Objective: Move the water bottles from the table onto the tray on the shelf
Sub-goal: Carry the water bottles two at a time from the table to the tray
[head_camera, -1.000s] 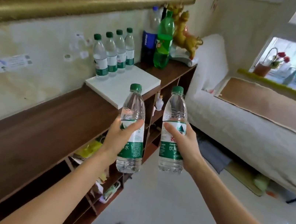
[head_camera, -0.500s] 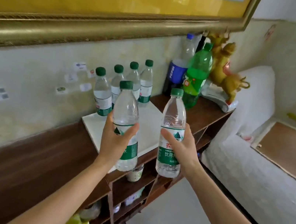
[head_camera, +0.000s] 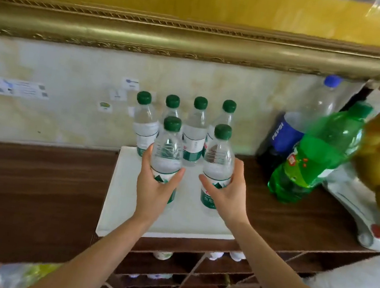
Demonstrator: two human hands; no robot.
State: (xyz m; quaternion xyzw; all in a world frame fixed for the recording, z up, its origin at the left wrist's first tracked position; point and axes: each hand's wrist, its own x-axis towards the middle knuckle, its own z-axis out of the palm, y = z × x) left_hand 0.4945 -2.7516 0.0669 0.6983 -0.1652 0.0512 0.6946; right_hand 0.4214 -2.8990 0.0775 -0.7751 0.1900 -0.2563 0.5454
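- Head view: the left hand (head_camera: pixel 154 188) has its fingers (head_camera: pixel 147 154) and thumb curled round the label band of one water bottle (head_camera: pixel 166 155), and the right hand (head_camera: pixel 227 197) grips a second water bottle (head_camera: pixel 218 165) the same way — both upright, caps up, side by side over the white tray (head_camera: pixel 116 197).
- The step in hand looks like the set-down: both bottles are held above the tray's bare front half, just this side of the back row of four bottles (head_camera: pixel 196 130) standing behind the fingertips, against the wall. Whether either base already touches the tray I cannot tell; the hands hide the bottoms.
- The next move, as I judge it, calls for lowering both straight down, keeping them plumb and clear of the row beyond the fingertips, then uncurling the fingers once the bases sit flat — a tilted release could knock the row over.
- The tray lies on the dark wooden shelf (head_camera: pixel 28 180), with open compartments below the wrists.
- Writing: the held bottles carry green-and-white labels with a green mountain mark and Chinese characters, partly covered by the fingers; I read "饮用" on the right-hand one.
- Right of the right hand's fingers, well apart, a blue-labelled bottle (head_camera: pixel 284 139) reads "PEPSI", and a green soda bottle (head_camera: pixel 316 154) leans beside it, its label too blurred to read.
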